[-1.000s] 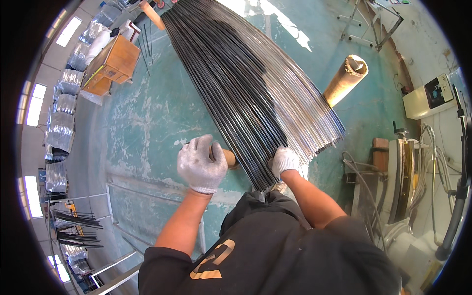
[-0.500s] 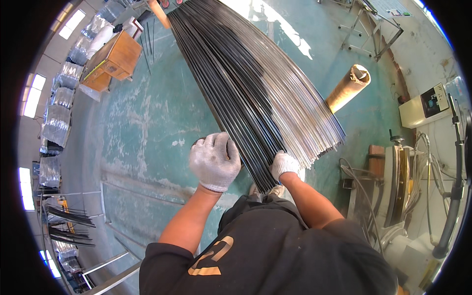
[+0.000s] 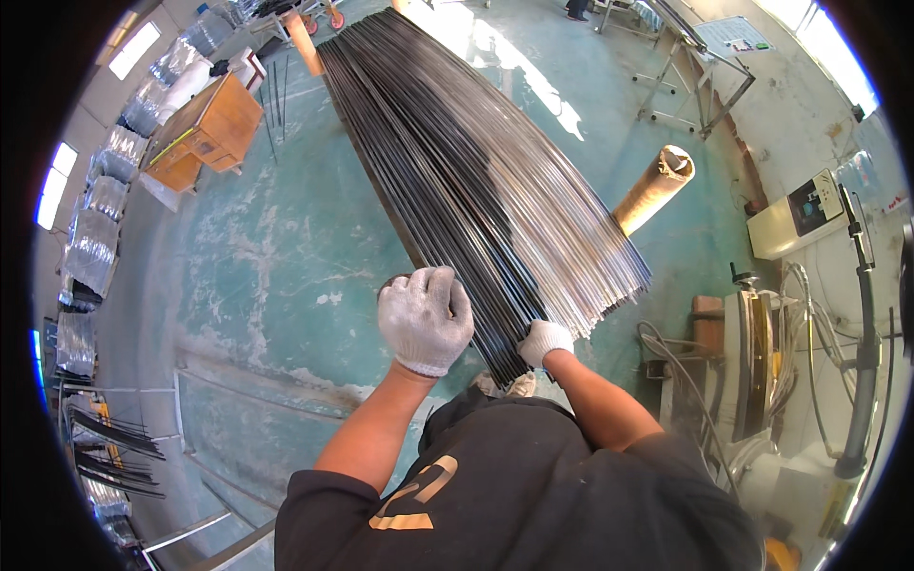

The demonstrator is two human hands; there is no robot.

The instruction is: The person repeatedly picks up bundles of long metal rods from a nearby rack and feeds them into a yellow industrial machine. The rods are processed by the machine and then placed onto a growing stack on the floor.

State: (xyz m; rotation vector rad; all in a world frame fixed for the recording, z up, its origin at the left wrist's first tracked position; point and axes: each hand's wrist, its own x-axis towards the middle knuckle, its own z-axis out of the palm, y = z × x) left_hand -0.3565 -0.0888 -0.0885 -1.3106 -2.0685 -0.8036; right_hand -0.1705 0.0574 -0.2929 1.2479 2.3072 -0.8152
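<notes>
A wide bundle of long thin metal rods lies fanned out on the green floor, running from the far top down to me. My left hand, in a white glove, is curled over the bundle's near left edge, covering the end of a brown cardboard tube under the rods. What its fingers hold is hidden. My right hand, also gloved, grips the near ends of the rods at the bundle's lower right.
Another cardboard tube sticks out from under the rods at right. A wooden desk stands at upper left, a metal frame at upper right, machines with cables at right. Dark rods lie at lower left.
My left hand has shifted right, from beside the bundle onto its near left edge and over the brown tube end. My right hand has stayed on the rod ends.
</notes>
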